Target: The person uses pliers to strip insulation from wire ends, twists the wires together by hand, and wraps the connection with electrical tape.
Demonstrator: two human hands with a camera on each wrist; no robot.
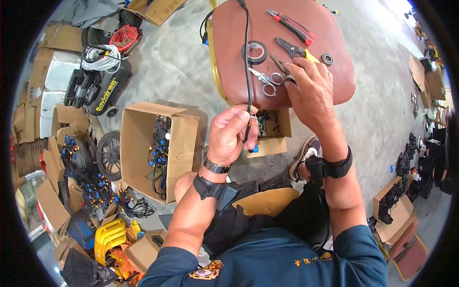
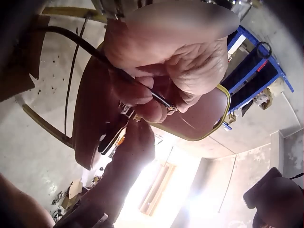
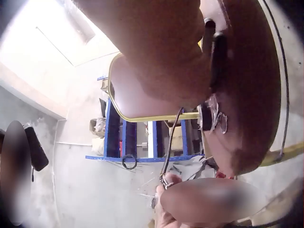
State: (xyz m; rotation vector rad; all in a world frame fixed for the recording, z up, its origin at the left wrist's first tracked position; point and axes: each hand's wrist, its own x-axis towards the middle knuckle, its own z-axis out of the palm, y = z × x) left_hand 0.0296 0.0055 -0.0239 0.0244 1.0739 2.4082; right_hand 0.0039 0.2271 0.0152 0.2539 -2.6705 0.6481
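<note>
My left hand (image 1: 229,131) pinches a black cable (image 1: 247,62) near its end, between thumb and fingers. Bare strands and a thin pale wire stick out at the fingertips; in the left wrist view copper-coloured strands (image 2: 172,108) show there. Over the front of the brown seat, my right hand (image 1: 313,91) curls its thumb and fingers about the pliers (image 1: 278,63), whose pointed dark jaws face away; the hand hides most of the handles. Folding scissors (image 1: 268,82) lie just left of these jaws. Behind them are a roll of black tape (image 1: 262,58) and wire strippers (image 1: 288,47).
On the brown padded seat (image 1: 224,28) also lie a red utility knife (image 1: 294,28) and a metal bearing (image 1: 327,59). An open carton (image 1: 184,153) of connectors stands left on the floor, and a smaller box (image 1: 283,126) sits under the seat's front edge. Wiring heaps (image 1: 93,177) lie farther left.
</note>
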